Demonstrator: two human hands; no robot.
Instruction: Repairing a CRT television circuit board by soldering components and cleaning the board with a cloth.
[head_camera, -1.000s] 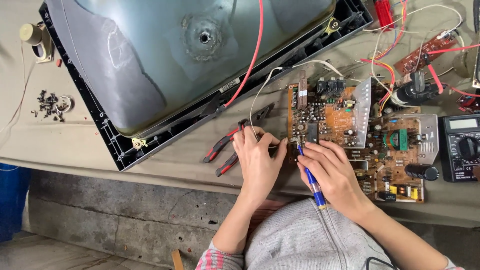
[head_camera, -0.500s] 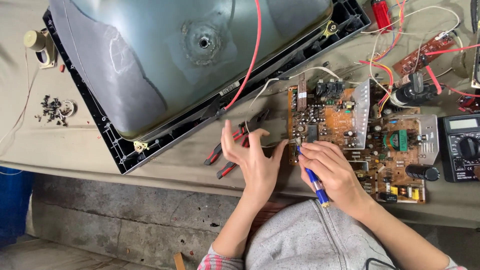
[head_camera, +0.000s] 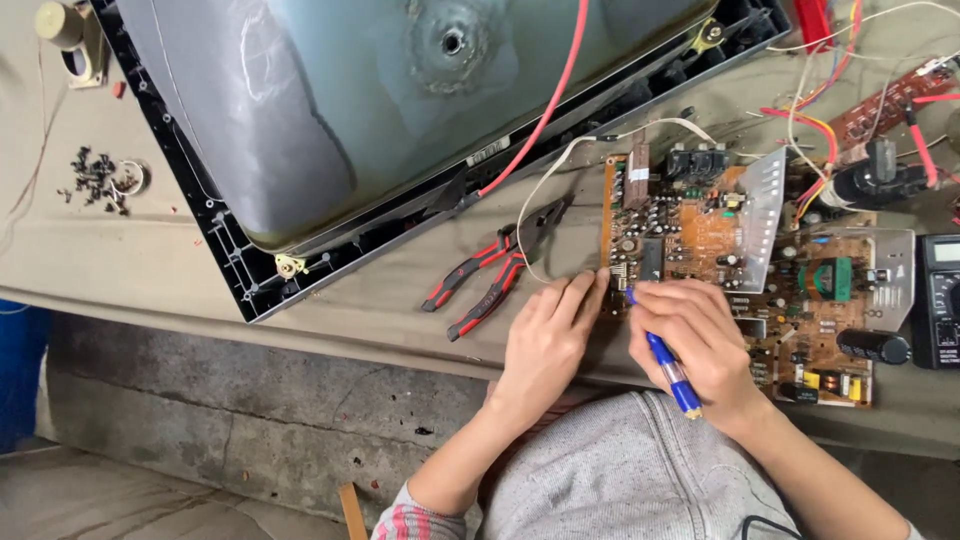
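Just ahead of my right hand (head_camera: 700, 345), which pinches a blue tool (head_camera: 665, 365) slanting tip-forward onto the circuit board (head_camera: 690, 250), my left hand (head_camera: 545, 345) rests flat, fingers together, at the board's near-left edge on the worktop (head_camera: 330, 320).

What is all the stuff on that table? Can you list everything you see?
picture tube: one, grey glass, lying in a black frame, top left
red wire: one, runs across the tube
circuit board: one, orange-brown with many small parts, centre right
pliers: one pair, red and black handles, between tube and board
screws: a small dark pile, far left
meter: one, dark, right edge, partly cut off
small board: one, reddish, with coloured wires, top right
table cloth: one, tan, under everything
blue tool: one, pen-shaped, tip at the board
left hand: fingertips on the board's left edge
right hand: gripping the blue tool
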